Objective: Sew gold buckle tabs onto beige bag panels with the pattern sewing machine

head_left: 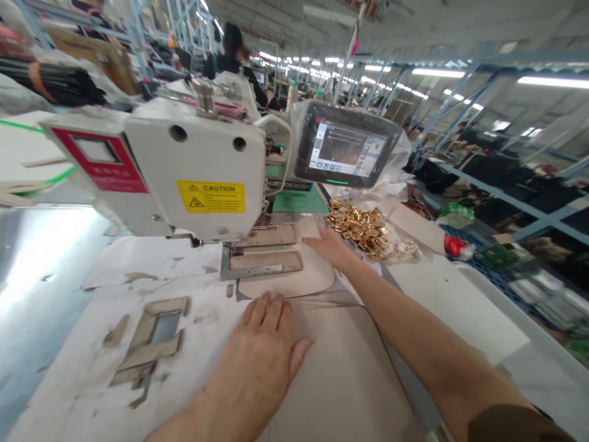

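Note:
A pale beige panel with rounded corners (317, 279) lies under the metal clamp frame (224, 264) of a white sewing machine (197, 153). My left hand (264, 344) rests flat, fingers stretched forward, at the panel's near edge and over a stack of similar beige panels (345, 362). Reaching past the stack, my right hand (329, 245) touches the panel's right side beside the clamp. Its fingertips point left and lie on the surface; the underside of that hand is hidden.
A control screen (347, 147) stands behind the machine. Gold metal fittings (359, 227) are heaped at the right, near a blue crate (519, 288). A cardboard template (138, 353) lies on the left of the table. One person (234, 55) sits farther back.

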The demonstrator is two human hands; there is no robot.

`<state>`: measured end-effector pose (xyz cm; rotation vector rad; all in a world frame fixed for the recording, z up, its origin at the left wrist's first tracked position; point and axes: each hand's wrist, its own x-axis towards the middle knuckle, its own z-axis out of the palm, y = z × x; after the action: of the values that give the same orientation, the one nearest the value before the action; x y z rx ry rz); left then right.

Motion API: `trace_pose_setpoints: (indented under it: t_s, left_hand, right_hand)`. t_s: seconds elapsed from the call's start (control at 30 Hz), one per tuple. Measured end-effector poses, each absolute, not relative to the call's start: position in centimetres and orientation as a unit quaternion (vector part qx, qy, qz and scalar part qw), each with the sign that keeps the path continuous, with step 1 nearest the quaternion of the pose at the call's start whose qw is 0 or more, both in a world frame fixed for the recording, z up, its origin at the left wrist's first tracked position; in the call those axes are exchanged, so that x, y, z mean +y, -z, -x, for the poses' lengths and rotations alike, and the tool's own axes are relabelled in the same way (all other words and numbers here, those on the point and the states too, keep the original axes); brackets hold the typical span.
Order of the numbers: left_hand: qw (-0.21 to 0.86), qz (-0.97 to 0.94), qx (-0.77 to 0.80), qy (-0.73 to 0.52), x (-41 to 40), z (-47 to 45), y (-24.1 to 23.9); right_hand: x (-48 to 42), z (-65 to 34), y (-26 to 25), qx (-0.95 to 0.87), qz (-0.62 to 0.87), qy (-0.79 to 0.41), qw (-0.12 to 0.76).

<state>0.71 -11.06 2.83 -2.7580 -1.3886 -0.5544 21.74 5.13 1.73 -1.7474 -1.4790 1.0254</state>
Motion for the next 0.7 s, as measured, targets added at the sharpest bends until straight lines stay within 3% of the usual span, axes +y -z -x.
trace_pose_setpoints:
  t_s: [0.17, 0.5, 0.6, 0.7]
  left_hand:
    - [0.042, 0.84, -0.537, 0.07, -10.8, -0.1, -1.4]
    - [0.004, 0.835, -0.546, 0.064, -10.5, 0.0, -2.4]
    - [-0.022, 0.839, -0.543, 0.042, -10.1, 0.2, -3.1]
    - [-0.03, 0.842, -0.538, 0.035, -9.7, 0.5, -3.3]
  right_hand:
    - [6.4, -20.8, -1.0, -0.588, 0.652, -0.387, 0.282]
    - [6.4, -20.7, -1.3, -0.578, 0.627, -0.435, 0.288]
    - [6.6, -20.5, -1.5, -0.608, 0.638, -0.386, 0.274]
    - [6.1, -21.1, -2.2, -0.638, 0.675, -0.254, 0.27]
